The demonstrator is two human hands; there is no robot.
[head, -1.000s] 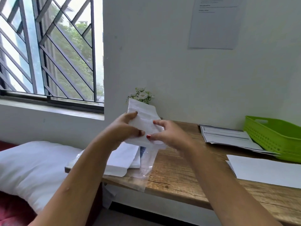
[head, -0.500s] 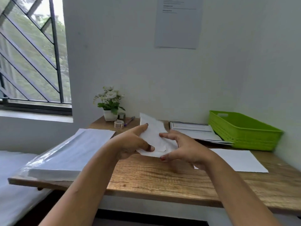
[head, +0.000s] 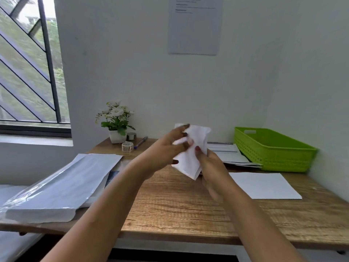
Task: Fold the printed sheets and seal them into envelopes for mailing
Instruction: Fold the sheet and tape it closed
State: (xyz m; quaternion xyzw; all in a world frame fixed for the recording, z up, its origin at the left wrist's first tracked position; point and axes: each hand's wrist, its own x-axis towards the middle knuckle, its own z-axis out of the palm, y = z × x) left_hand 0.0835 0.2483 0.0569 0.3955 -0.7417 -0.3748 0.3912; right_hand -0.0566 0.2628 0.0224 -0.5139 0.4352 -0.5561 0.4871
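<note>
A white envelope (head: pixel 196 148) is held up over the middle of the wooden desk (head: pixel 179 205), tilted on end. My left hand (head: pixel 166 150) grips its left side, fingers curled over the upper edge. My right hand (head: pixel 209 167) pinches its lower right part with the thumb on the front. A blank white sheet (head: pixel 264 185) lies flat on the desk to the right. Printed sheets (head: pixel 228 154) are stacked behind the envelope, beside the green basket. A plastic-wrapped pack of white envelopes (head: pixel 62 188) lies at the left end of the desk.
A green plastic basket (head: pixel 272 148) stands at the back right against the wall. A potted white flower (head: pixel 116 125), a tape roll (head: pixel 127 146), a small tin and a pen (head: pixel 140 142) sit at the back left. A window with bars is on the left.
The view swung right, from the desk's left end to its middle. Both hands raised the envelope and turned it more upright; the right hand slid down to its lower part.
</note>
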